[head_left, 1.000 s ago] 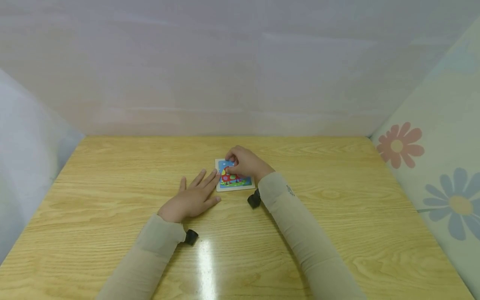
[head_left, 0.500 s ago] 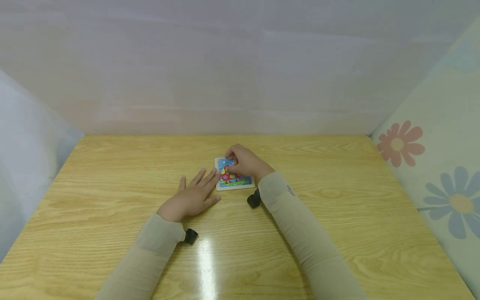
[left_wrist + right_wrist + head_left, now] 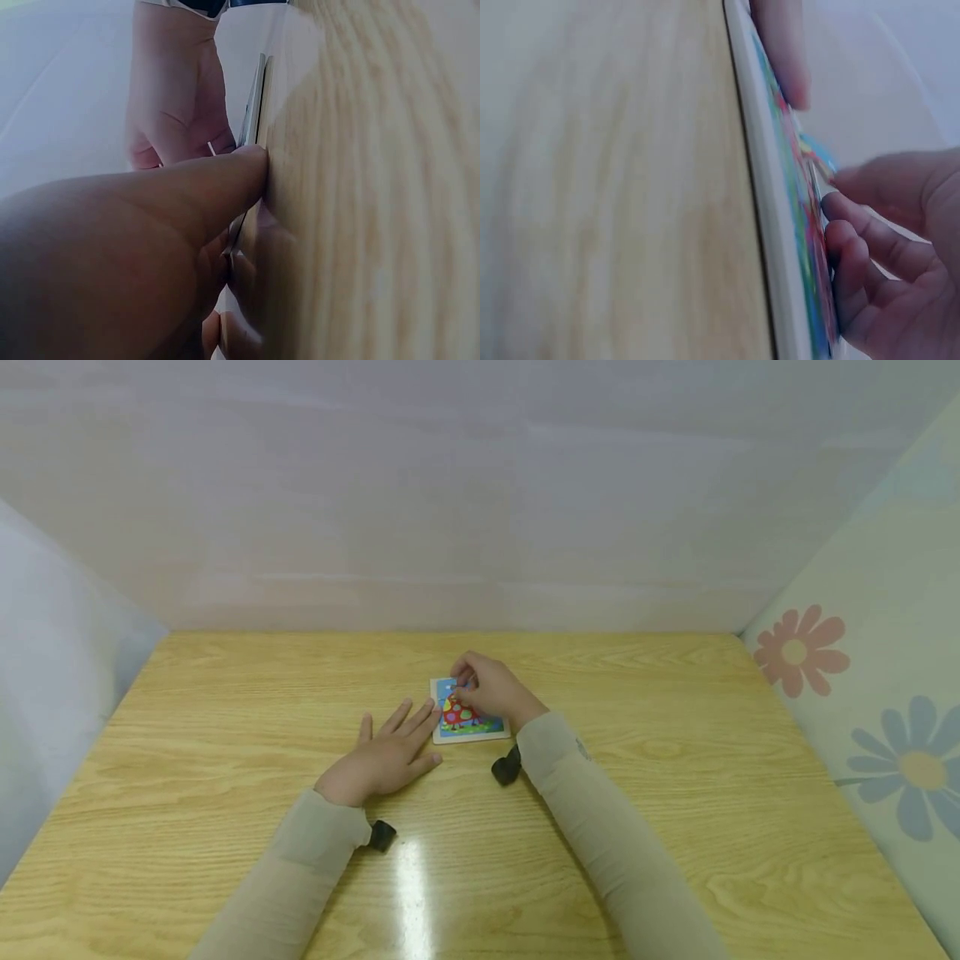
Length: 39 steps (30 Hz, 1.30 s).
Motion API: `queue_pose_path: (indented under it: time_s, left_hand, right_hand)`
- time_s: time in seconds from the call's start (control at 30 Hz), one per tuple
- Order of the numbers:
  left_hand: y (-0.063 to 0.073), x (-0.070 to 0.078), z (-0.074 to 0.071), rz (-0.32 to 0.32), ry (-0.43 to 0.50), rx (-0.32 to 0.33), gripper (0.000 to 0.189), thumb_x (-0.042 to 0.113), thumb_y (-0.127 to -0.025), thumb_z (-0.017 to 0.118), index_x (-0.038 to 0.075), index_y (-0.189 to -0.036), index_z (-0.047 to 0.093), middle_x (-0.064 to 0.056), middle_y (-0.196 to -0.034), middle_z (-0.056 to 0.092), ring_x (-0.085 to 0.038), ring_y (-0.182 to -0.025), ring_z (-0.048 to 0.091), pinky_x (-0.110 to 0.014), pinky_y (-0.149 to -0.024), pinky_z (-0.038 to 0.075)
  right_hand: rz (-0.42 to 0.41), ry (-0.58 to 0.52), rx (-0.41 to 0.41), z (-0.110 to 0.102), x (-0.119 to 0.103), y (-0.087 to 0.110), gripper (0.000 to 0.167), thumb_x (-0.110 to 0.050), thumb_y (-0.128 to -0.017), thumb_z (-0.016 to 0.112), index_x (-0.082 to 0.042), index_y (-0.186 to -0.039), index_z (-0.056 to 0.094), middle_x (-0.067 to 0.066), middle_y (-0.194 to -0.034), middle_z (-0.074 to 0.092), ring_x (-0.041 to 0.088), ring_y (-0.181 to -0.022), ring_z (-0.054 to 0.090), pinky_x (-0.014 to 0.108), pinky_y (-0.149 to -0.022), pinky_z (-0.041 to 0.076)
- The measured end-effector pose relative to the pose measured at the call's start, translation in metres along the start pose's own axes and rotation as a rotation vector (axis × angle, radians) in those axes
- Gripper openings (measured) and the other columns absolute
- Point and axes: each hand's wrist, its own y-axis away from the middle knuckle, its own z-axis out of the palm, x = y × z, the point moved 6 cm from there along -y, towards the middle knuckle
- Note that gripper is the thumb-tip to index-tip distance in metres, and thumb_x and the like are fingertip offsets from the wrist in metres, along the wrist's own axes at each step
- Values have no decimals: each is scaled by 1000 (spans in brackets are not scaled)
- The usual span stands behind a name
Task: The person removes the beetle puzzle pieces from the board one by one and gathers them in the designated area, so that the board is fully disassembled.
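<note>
A small picture puzzle board (image 3: 471,737) with a pale rim lies on the table, showing a red spotted figure on blue and green. My left hand (image 3: 378,764) is spread flat on the wood, its fingertips at the board's left edge. Over the board's upper right, my right hand (image 3: 491,687) has curled fingers and hides part of the picture. In the right wrist view, the thumb and a finger pinch a thin puzzle piece (image 3: 819,155), blue and yellow, tilted up from the board. The fingers' far side is hidden.
The wooden table (image 3: 660,760) meets a pale wall (image 3: 450,510) at the back. On the right stands a panel with a red flower (image 3: 795,650) and a blue flower (image 3: 918,768). A black wrist camera (image 3: 382,835) sits below the left cuff.
My right hand has shifted and turned slightly over the board, and more of the red spotted figure shows beside the thumb. My left hand has stayed in place.
</note>
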Motion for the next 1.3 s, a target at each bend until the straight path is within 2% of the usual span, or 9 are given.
queue_pose_path:
  time_s: [0.17, 0.43, 0.7, 0.83, 0.97, 1.13, 1.3]
  left_hand:
    - [0, 1, -1, 0, 1, 3, 72, 46, -108, 44, 17, -165, 11, -1, -171, 2, -35, -155, -6, -79, -108, -8]
    - [0, 2, 0, 2, 8, 1, 73, 46, -107, 44, 16, -165, 11, -2, -171, 1, -35, -155, -7, -79, -108, -9]
    - [1, 1, 0, 3, 16, 2, 73, 46, -107, 45, 17, -165, 10, -1, -171, 1, -34, -155, -7, -78, -109, -10]
    - [1, 2, 0, 2, 15, 1, 73, 46, -107, 44, 17, -165, 10, -1, -171, 1, -34, -155, -7, -78, -108, -10]
    - [1, 2, 1, -3, 14, -8, 73, 46, -108, 44, 18, -165, 9, 0, -171, -1, -33, -155, -9, -77, -109, -11]
    - [2, 1, 2, -6, 3, -5, 73, 47, -108, 44, 18, -165, 9, 0, -171, -1, -33, -155, -9, -76, -110, -10]
    - [1, 1, 2, -3, 1, 2, 73, 47, -107, 44, 18, -165, 9, 0, -171, 0, -33, -155, -8, -76, -110, -10]
  right_hand:
    - [15, -82, 40, 0, 0, 2, 24, -15, -102, 61, -9, -125, 60, 5, -109, 66, 20, -90, 62, 30, -72, 55]
    - [46, -116, 99, 2, 0, 5, 20, -16, -101, 63, -9, -120, 65, 3, -106, 66, 18, -96, 62, 31, -83, 55]
    - [37, -119, 156, 2, -4, 8, 18, -17, -102, 63, -10, -118, 68, 2, -103, 67, 17, -93, 62, 32, -83, 54]
    - [60, -184, 155, 1, -1, 10, 17, -19, -102, 63, -13, -117, 68, 2, -104, 67, 18, -87, 62, 30, -71, 55]
    - [106, -298, 182, -3, 4, 12, 17, -21, -102, 63, -16, -117, 69, 3, -104, 67, 20, -78, 64, 30, -58, 56]
    - [86, -336, 267, -11, 9, 17, 15, -17, -101, 64, -13, -115, 70, 4, -100, 67, 18, -83, 70, 30, -68, 59]
    - [96, -504, 284, -17, 18, 22, 22, -15, -101, 64, -5, -121, 68, 10, -104, 65, 23, -87, 72, 33, -76, 60]
